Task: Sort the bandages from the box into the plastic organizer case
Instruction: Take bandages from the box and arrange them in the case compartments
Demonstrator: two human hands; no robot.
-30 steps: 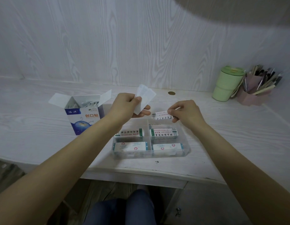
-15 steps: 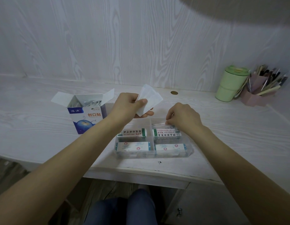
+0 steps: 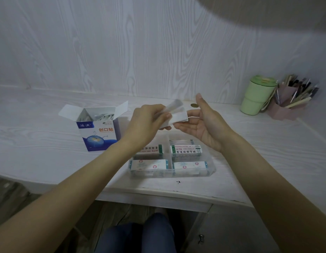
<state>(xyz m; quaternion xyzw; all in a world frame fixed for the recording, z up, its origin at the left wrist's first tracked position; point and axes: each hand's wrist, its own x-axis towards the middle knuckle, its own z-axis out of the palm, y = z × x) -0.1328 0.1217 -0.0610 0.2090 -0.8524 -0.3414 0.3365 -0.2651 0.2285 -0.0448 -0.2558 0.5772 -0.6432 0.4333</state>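
The clear plastic organizer case [image 3: 210, 172] near the desk's front edge is taken as the landmark. To its left and slightly behind, the open bandage box [image 3: 99, 133] is stood upright with its flaps spread, so that the wrapped strips packed inside can be reached from above. Above the case's far-left corner, a small fan of white wrapped bandages [image 3: 176, 114] is pinched by the left hand [image 3: 146, 123], fingers curled round the near ends; the free ends are pointed toward the other hand, probably so that 1 strip can be drawn off. Just right of that fan, above the case's back row, the right hand [image 3: 204, 125] is held palm up with fingers straight and relaxed, grasping nothing; its fingertips lie close under the strips, though contact cannot be told. Inside the case, 4 compartments are seen, each already filled with printed bandages laid flat. Far right of the case, a green lidded cup [image 3: 255, 96] and a pink pen holder [image 3: 286, 108] are stood against the wall.
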